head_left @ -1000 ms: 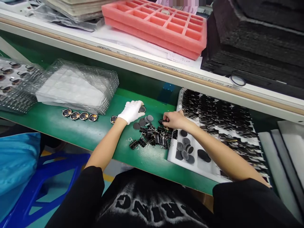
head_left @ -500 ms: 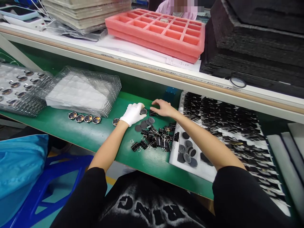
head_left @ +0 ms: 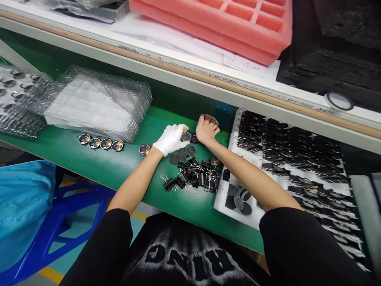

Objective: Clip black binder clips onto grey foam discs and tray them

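Observation:
My left hand (head_left: 172, 139), in a white glove, grips a dark round disc (head_left: 186, 136) between thumb and fingers. A black binder clip (head_left: 194, 138) sits at the disc's right edge; whether it bites on the disc I cannot tell. Just right of the clip, my bare right hand (head_left: 207, 129) is raised with its fingers apart and nothing seen in it. Several loose dark discs (head_left: 181, 155) lie below my left hand. Nearer to me is a heap of black binder clips (head_left: 199, 174). One round piece with an amber, shiny face (head_left: 145, 149) rests left of my gloved wrist.
A row of amber-faced round pieces (head_left: 105, 144) lies left, before clear plastic trays (head_left: 142, 101). At right, a white foam board (head_left: 222, 202) bears discs and rows of binder clips. A shelf edge (head_left: 166, 65) crosses above, carrying a pink foam tray (head_left: 238, 39). A blue stool (head_left: 71, 222) stands lower left.
My right hand has moved off the binder clip, and its fingers have spread upward. My left hand still holds the disc. The view has tilted down.

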Available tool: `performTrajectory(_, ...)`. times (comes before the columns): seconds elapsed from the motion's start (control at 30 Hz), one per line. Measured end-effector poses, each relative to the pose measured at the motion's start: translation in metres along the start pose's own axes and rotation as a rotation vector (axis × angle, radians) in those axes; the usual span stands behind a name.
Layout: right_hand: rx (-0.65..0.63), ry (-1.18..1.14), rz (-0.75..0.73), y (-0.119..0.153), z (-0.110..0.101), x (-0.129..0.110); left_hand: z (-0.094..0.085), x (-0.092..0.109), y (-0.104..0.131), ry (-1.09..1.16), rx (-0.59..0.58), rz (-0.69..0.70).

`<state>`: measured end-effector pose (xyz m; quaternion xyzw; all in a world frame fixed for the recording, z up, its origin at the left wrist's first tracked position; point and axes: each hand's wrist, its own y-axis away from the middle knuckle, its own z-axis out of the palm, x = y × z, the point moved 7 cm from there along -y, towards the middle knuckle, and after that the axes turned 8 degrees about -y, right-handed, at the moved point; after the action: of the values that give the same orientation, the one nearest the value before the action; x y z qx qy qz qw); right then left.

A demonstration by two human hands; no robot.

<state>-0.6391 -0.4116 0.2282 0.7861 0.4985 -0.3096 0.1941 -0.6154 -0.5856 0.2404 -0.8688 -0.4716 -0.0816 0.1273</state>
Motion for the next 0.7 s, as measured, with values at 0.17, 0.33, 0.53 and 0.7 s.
performTrajectory(0.17,0.051,-0.004,-0.007,0.0,0.0,0.003,0.004,0.007,-0.003,0.055,-0.018,0.012)
performTrajectory(0.33,0.05,-0.038,0.02,0.002,0.0,-0.007,0.005,0.007,-0.003,0.02,-0.018,0.009)
performTrajectory(0.53,-0.305,0.098,-0.22,0.015,-0.055,-0.032,-0.011,0.006,0.006,-0.102,-0.005,-0.098)
performTrajectory(0.7,-0.778,0.446,-0.596,0.077,-0.091,-0.009,-0.029,0.0,0.018,-0.247,-0.025,-0.084)
